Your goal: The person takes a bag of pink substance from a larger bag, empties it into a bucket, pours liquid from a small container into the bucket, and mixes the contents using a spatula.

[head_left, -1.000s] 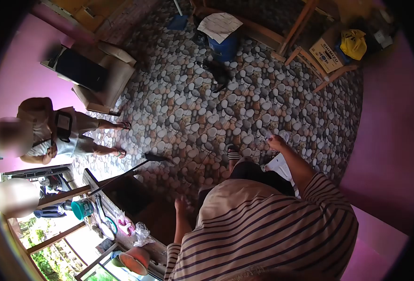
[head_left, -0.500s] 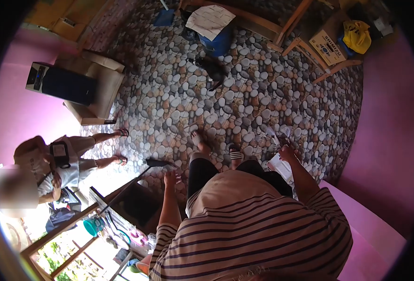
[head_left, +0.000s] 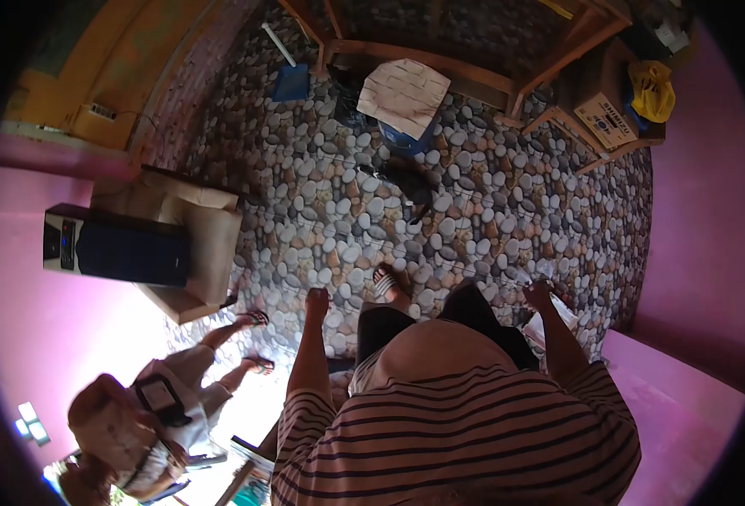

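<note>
My right hand (head_left: 538,295) hangs at my right side, its fingers closed on a white plastic package (head_left: 563,315). Part of the package lies behind my forearm, and a wisp of clear plastic (head_left: 539,274) shows just beyond the fingers. On the other side, my left hand (head_left: 317,300) hangs in front of my left hip. Its fingers look curled in, and nothing shows in them. One striped slipper (head_left: 385,283) is visible on my forward foot, on the pebble-patterned floor (head_left: 473,219).
A black cat (head_left: 406,184) is on the floor ahead, near a blue bin (head_left: 406,142) with a patterned cover. A blue dustpan (head_left: 290,83) lies behind. At left, a tall speaker (head_left: 123,244) rests on an armchair (head_left: 212,253); a person (head_left: 157,405) stands nearby. A cardboard box (head_left: 606,118) sits far right.
My view has shifted and I have stepped on; the bin, cat and speaker appear lower in view. My left fingers, apart before, look curled. The black long-handled thing beside my left hand has left view.
</note>
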The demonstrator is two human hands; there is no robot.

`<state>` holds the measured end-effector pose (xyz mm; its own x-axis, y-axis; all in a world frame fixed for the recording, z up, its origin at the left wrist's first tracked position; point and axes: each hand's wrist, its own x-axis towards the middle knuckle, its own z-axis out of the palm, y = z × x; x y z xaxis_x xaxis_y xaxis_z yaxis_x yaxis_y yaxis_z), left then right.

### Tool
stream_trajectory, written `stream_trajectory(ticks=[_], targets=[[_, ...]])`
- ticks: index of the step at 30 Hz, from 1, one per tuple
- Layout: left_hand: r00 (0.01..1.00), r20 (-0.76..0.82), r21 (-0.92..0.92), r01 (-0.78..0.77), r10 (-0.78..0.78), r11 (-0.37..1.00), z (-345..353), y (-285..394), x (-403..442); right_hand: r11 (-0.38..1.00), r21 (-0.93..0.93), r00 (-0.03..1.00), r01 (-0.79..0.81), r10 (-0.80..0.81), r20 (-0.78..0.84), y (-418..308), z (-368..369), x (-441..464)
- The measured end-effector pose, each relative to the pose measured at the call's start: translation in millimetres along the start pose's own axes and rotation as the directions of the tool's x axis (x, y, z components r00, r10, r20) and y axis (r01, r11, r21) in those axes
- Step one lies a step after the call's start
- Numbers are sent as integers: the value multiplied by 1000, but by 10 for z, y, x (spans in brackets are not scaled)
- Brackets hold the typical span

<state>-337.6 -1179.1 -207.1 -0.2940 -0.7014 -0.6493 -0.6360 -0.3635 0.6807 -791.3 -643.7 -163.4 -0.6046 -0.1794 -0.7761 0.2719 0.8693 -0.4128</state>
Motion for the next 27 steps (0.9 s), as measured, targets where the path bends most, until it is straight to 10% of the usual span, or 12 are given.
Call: stream_trajectory(ticks=[2,15,17,22,27], targets=[[983,43,158,-181,177,971,-230,418,501,995,40,996,87,-88,19,-276,258,194],[965,259,-105,-6,33,994,-414,2223,2635,949,-41,950,314,-314,7,-2837,1354,1029],[966,255,-46,-24,35,999,-395,2340,2810,853,-284,897,437,-437,69,-3347,1530,1348],[979,198,78,-71,54,994,-349,2842,3751,909,233,934,346,-358,12,-4979,1778,1324],[973,206,270,-162,108,949,-99,3356,4811,911,179,928,371,-355,-115,-4965,1910,1178]])
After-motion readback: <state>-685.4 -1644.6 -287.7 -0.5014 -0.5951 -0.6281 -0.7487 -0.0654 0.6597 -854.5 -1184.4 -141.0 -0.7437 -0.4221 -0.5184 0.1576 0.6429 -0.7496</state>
